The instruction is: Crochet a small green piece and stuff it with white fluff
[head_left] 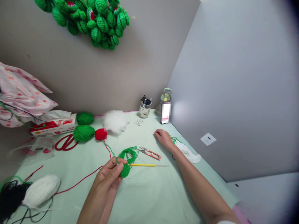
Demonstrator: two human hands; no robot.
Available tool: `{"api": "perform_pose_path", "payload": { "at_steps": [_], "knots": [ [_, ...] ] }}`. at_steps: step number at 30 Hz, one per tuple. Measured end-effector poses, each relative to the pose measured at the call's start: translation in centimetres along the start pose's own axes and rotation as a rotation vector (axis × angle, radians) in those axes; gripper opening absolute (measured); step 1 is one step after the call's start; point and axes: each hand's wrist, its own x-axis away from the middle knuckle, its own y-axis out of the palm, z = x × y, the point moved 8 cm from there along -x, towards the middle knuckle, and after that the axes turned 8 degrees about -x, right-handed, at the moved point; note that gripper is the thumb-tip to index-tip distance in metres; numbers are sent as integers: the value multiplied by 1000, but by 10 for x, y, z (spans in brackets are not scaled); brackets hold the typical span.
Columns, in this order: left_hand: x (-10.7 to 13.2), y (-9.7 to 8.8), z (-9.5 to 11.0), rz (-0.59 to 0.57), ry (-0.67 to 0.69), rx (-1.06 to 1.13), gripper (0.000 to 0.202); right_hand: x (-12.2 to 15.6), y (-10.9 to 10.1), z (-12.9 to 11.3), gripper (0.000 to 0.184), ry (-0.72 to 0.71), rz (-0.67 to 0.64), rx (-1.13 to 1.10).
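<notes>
Head view: left hand (107, 175) pinches round green crocheted piece (125, 171), slim yellow-handled hook (143, 165).
Right hand (164, 138): curled, contents unclear.
Unravelling risk: slackened left pinch, perhaps.

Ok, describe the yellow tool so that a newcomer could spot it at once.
On the pale green table, find the left hand at the front, pinching a small green crocheted piece. The yellow tool juts rightward from there, lying crosswise. Unlike the orange-handled snips just beyond it, it is one straight, thin rod with a yellow middle.
</notes>
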Motion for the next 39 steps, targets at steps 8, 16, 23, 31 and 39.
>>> {"api": "perform_pose_path", "payload": {
  "at_steps": [8,16,23,31,39],
  "knots": [
    [0,-2,1,13,5,-21,26,5,5,-2,33,-13,24,41],
    [1,2,0,-16,11,-58,25,8,7,-7,32,-30,44,65],
    [3,-1,-2,-11,26,-97,22,10,5,-9,32,-49,61,51],
    [3,-1,-1,-19,23,-87,22,0,-13,-1,25,-103,237,-35],
    [3,0,0,-13,17,-83,18,-39,-58,21,35,-57,539,-112]
  ]
}}
